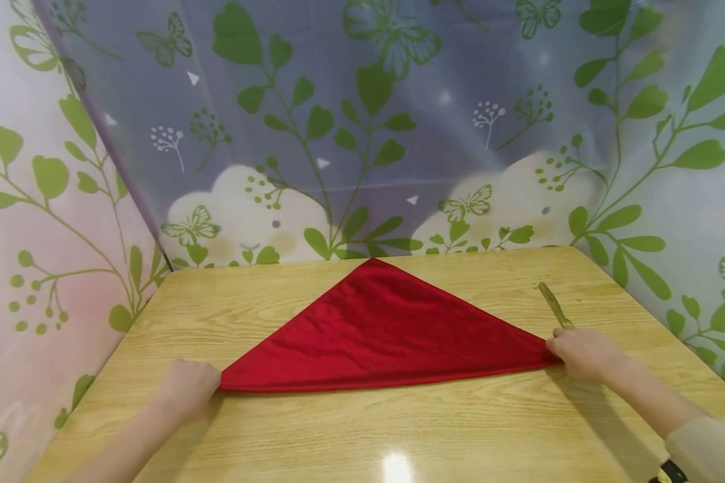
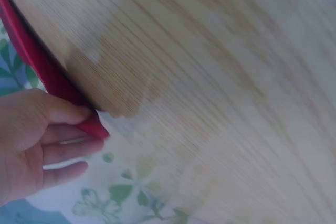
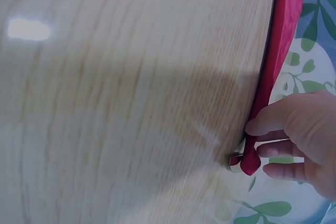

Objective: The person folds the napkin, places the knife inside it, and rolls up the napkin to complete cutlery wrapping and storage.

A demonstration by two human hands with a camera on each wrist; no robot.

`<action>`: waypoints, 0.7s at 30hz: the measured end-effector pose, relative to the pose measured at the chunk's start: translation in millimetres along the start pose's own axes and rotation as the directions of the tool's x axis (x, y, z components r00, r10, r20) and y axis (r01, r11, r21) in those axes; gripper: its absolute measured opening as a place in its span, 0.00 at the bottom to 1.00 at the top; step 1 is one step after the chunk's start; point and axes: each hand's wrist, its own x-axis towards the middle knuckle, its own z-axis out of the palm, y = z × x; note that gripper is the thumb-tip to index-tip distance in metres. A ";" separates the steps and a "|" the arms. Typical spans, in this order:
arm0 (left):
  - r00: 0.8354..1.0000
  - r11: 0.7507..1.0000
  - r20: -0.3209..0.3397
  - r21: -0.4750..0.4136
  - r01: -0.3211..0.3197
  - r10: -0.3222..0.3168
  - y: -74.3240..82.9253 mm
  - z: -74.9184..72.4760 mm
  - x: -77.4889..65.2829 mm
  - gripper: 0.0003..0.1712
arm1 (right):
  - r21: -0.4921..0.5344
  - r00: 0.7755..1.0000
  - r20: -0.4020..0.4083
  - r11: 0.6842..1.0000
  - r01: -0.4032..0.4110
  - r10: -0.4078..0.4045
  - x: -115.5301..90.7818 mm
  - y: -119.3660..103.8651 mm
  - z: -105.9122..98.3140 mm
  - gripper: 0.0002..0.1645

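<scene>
A red satin cloth napkin [image 1: 393, 329], folded into a triangle, is spread with its long folded edge toward me and its point at the table's far edge. My left hand [image 1: 187, 388] pinches the left corner; in the left wrist view the thumb presses that corner [image 2: 93, 124] against the fingers. The right corner [image 3: 257, 114] is pinched between thumb and fingers of my right hand [image 1: 587, 353]. Just beyond that hand lies a gold-coloured utensil [image 1: 554, 302] resembling a table knife, its near end hidden by the hand.
Everything lies on a light wood-grain table [image 1: 314, 436]. Behind it and along both sides hangs a patterned fabric [image 1: 362, 154] with green leaves and butterflies. A bright light reflection shows on the near part of the tabletop.
</scene>
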 end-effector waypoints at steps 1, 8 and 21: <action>1.000 1.000 0.005 -0.003 -0.002 0.002 -1.4 -0.1 -0.7 0.14 | 0.011 1.000 0.004 1.000 -0.008 0.008 -1.0 0.7 -0.4 0.17; 0.999 0.997 0.002 -0.068 -0.035 0.035 -0.2 -2.1 5.2 0.11 | 0.180 0.994 0.112 0.983 -0.035 0.015 -1.4 7.0 -9.6 0.18; 0.985 0.920 -0.050 -0.352 -0.170 0.163 29.2 -9.9 32.9 0.10 | 0.346 0.965 0.128 0.902 -0.260 0.230 24.4 40.7 -24.6 0.05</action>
